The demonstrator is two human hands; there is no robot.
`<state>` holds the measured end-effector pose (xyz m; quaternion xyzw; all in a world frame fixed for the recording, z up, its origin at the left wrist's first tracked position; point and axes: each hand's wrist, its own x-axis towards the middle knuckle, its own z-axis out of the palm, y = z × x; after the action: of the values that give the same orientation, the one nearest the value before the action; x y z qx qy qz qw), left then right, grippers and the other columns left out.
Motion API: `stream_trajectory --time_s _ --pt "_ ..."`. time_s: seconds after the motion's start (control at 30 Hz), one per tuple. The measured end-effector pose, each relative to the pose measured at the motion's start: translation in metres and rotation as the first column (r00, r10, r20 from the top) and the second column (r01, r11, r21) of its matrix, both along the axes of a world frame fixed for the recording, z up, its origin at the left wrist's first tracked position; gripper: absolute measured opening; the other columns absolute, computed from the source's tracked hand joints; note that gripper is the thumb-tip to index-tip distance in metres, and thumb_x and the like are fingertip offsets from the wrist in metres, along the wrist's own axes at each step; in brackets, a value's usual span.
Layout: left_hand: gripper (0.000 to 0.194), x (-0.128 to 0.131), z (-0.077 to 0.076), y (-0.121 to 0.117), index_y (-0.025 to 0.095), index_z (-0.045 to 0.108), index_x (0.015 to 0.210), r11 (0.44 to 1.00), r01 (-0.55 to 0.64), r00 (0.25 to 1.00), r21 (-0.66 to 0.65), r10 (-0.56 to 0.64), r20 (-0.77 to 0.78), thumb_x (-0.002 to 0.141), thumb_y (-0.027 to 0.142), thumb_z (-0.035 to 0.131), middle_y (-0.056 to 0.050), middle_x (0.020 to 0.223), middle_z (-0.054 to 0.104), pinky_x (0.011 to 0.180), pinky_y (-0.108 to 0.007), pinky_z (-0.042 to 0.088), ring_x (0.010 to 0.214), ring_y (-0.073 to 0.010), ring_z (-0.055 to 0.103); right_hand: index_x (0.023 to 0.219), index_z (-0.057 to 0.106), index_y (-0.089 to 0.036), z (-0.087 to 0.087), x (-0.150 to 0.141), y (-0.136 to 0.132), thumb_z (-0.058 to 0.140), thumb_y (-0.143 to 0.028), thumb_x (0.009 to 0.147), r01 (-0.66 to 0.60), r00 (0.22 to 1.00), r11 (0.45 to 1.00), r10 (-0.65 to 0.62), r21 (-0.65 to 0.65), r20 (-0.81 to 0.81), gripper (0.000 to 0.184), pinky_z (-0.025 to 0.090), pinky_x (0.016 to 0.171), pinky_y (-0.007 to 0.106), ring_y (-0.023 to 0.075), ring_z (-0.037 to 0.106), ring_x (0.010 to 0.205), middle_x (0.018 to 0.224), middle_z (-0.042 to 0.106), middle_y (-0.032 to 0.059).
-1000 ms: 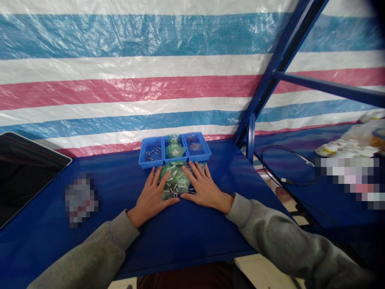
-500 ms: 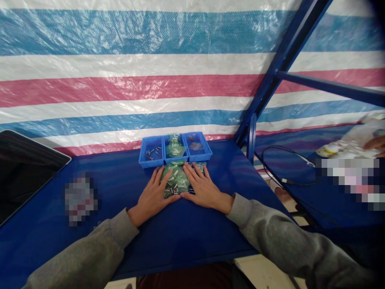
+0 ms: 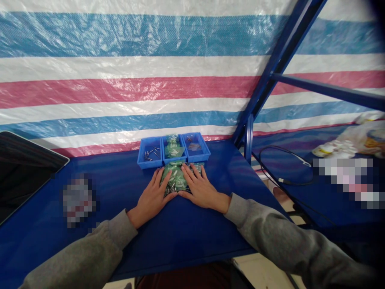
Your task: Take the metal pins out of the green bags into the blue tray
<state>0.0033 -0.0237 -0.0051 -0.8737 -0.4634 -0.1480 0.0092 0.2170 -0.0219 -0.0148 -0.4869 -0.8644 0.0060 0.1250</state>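
Note:
A green-tinted plastic bag (image 3: 176,176) lies on the blue table, and small metal pins (image 3: 171,188) show at its near side. My left hand (image 3: 155,196) rests along the left of this pile, fingers spread and stretched forward. From the right, my right hand (image 3: 201,189) lies flat with its fingers apart, covering part of the bag's right side. The two thumbs nearly meet at the near edge. Just beyond stand three blue bins: the left bin (image 3: 142,154) holds loose metal pins, the middle bin (image 3: 168,159) green bags, the right bin (image 3: 206,151) a few small items I cannot make out.
A dark screen (image 3: 24,172) stands at the left, with a blurred-out item (image 3: 78,200) near it. To the right are a blue metal frame (image 3: 270,76), a black cable (image 3: 270,180) and white items (image 3: 333,148) on another blue surface. A striped tarp (image 3: 135,86) hangs behind.
The whole view has shifted slightly, so everything sits a little further left. Both hands keep nearly the same place around the green bag.

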Motion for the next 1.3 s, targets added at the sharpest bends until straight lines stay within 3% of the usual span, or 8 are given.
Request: stream_trajectory --time_s 0.33,0.7,0.93,1.07,1.17,1.3 --pt "0.071 -0.002 0.002 0.002 0.023 0.022 0.141 1.000 -0.013 1.000 0.009 0.012 0.025 0.082 0.057 0.043 -0.009 0.148 0.019 0.110 -0.050 0.020 0.138 -0.0292 0.010 0.145 0.006 -0.014 0.004 0.001 -0.001 0.037 -0.064 0.081 0.021 0.996 1.000 -0.020 0.020 -0.086 0.086 0.009 0.109 0.054 0.0309 0.006 0.138 0.150 0.010 0.0109" --pt "0.075 -0.004 0.007 0.001 0.023 0.020 0.142 0.999 0.003 0.996 -0.054 0.002 0.085 0.081 0.056 0.047 -0.009 0.150 0.014 0.111 -0.050 0.016 0.138 -0.0293 0.007 0.145 0.010 -0.014 0.005 0.009 0.003 0.052 -0.058 0.077 -0.058 0.973 0.998 0.064 0.033 -0.223 0.091 0.012 0.110 0.052 0.0292 0.006 0.138 0.149 0.012 0.0150" --pt "0.063 -0.006 0.008 0.001 0.025 0.019 0.142 0.997 0.026 0.991 -0.072 -0.016 0.132 0.087 0.047 0.042 -0.007 0.150 0.016 0.112 -0.049 0.016 0.138 -0.0265 0.008 0.134 0.037 -0.014 0.013 0.008 -0.001 0.061 -0.046 0.076 -0.138 0.939 0.984 0.165 0.108 -0.301 0.070 0.014 0.109 0.054 0.0299 0.015 0.136 0.145 0.023 0.0174" --pt "0.061 -0.007 0.006 0.001 0.025 0.019 0.142 0.997 0.015 0.992 -0.074 -0.005 0.130 0.089 0.045 0.040 -0.007 0.149 0.018 0.112 -0.049 0.016 0.138 -0.0257 0.009 0.109 0.058 -0.017 0.018 0.008 -0.004 0.065 -0.039 0.075 -0.312 0.887 0.936 0.349 0.165 -0.303 0.041 0.019 0.109 0.053 0.0291 0.022 0.134 0.140 0.033 0.0149" --pt "0.059 -0.007 0.005 0.001 0.025 0.019 0.142 0.997 -0.004 0.990 -0.080 0.015 0.141 0.089 0.045 0.038 -0.008 0.149 0.019 0.112 -0.049 0.015 0.138 -0.0255 0.009 0.093 0.063 -0.017 0.020 0.006 -0.008 0.063 -0.031 0.079 -0.433 0.848 0.886 0.463 0.166 -0.257 0.019 0.023 0.108 0.051 0.0271 0.024 0.133 0.137 0.038 0.0124" --pt "0.057 -0.007 0.006 0.001 0.025 0.018 0.141 0.995 -0.030 0.986 -0.099 0.046 0.162 0.090 0.044 0.036 -0.008 0.148 0.021 0.111 -0.050 0.013 0.138 -0.0247 0.011 0.086 0.063 -0.017 0.021 0.002 -0.011 0.058 -0.025 0.082 -0.466 0.843 0.870 0.493 0.162 -0.217 0.010 0.023 0.108 0.051 0.0252 0.026 0.132 0.134 0.041 0.0114"
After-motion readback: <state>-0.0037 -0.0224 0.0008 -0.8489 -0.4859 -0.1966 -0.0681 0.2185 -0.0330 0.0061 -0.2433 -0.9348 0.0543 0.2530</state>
